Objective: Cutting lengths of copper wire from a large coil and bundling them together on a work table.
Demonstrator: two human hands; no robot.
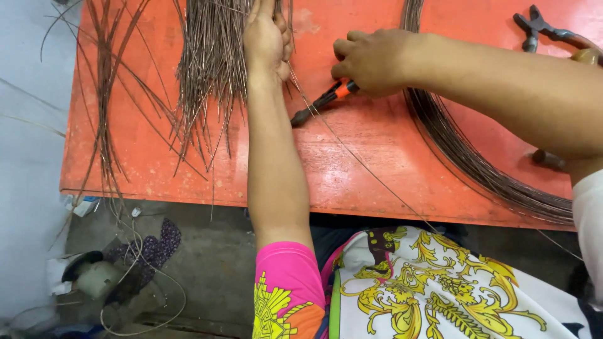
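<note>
My left hand [267,39] rests on a bundle of cut thin metal wires [210,63] at the top of an orange-red table [352,169], fingers pressed down on the strands. My right hand [370,59] is closed around a cutter tool with orange and black handles [323,99], its handle ends pointing toward me. A single long wire [358,157] runs from under the left hand diagonally to the table's near edge.
A large coil of dark wire [477,166] lies at the right of the table. Dark pliers [543,30] sit at the top right. Loose wire strands [103,94] lie at the left. Below the table edge are a patterned cloth and floor clutter [119,263].
</note>
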